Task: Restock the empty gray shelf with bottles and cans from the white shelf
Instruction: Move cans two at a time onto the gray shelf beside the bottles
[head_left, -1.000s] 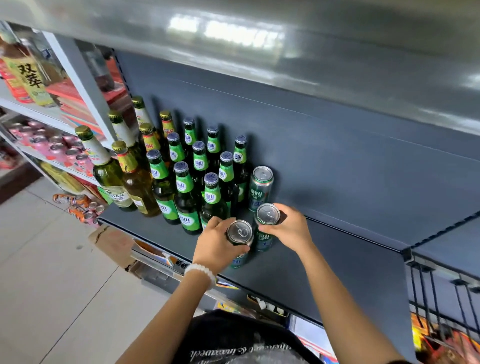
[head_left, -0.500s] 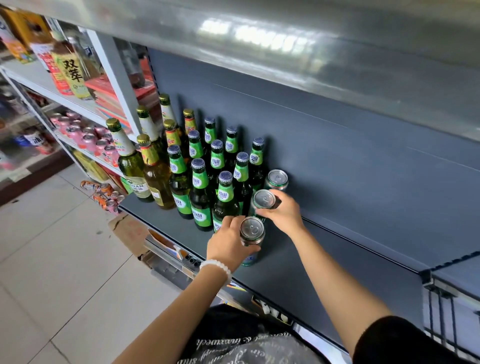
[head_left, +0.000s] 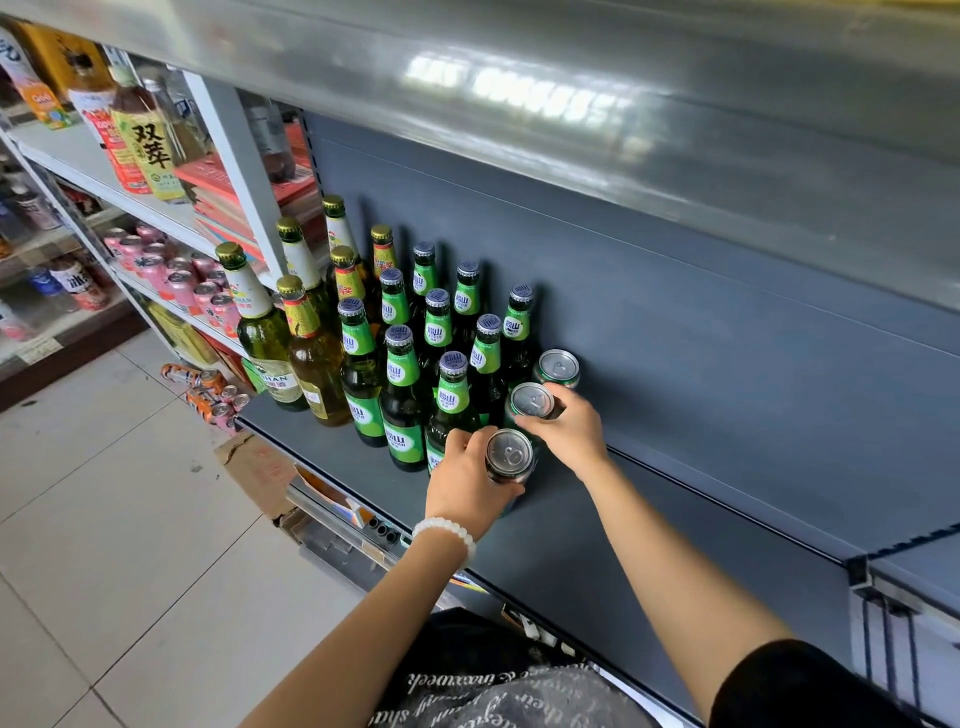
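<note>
On the gray shelf (head_left: 649, 525) stand several green beer bottles (head_left: 402, 395) and, to their left, several gold-capped bottles (head_left: 311, 358). Three green cans form a line at the right of the bottles. My left hand (head_left: 467, 483) grips the nearest can (head_left: 509, 457), which stands on the shelf. Curled around the middle can (head_left: 531, 401) are the fingers of my right hand (head_left: 571, 428). A third can (head_left: 557, 366) stands free at the back, close to the shelf's rear wall.
The white shelf (head_left: 130, 202) at left carries tea bottles, pink cans (head_left: 182, 283) and red boxes. Loose cans (head_left: 213, 395) and a cardboard box (head_left: 260, 467) lie on the tiled floor. Overhead runs a gray shelf board (head_left: 571, 104). Right of the cans the gray shelf is bare.
Both hands have pushed their cans a little further back toward the bottles and rear can. The view has shifted, showing more of the white shelf.
</note>
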